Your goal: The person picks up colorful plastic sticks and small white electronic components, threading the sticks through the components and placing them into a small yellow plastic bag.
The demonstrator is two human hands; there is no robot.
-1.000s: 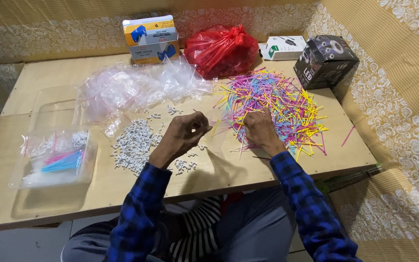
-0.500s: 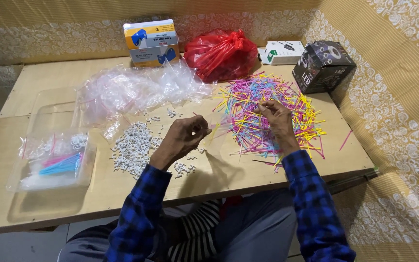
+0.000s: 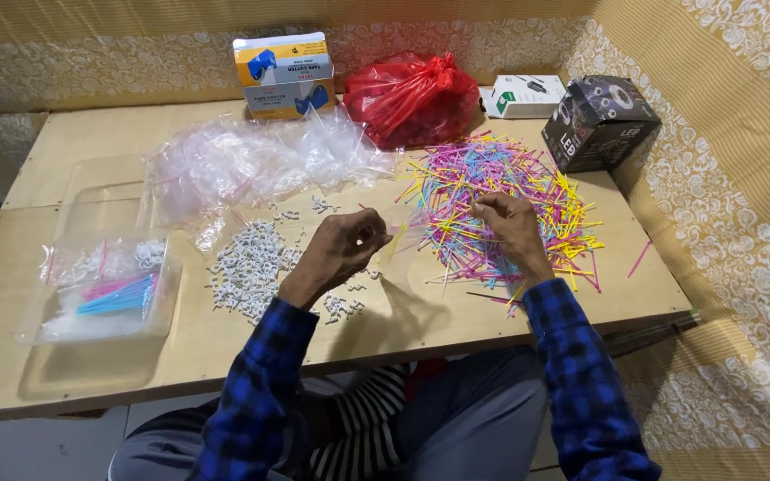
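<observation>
The left hand hovers curled above the desk, its grip pinched shut on something too small to identify, just right of the heap of small white pieces. The right hand rests over the pile of coloured sticks, fingers closed among them; whether it holds one cannot be told.

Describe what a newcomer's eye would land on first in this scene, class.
The heap of bright multicoloured sticks on the table's right side stands out, with the right hand over it. Behind sits a red plastic bag. The left hand hovers beside a pile of small white pieces.
</observation>
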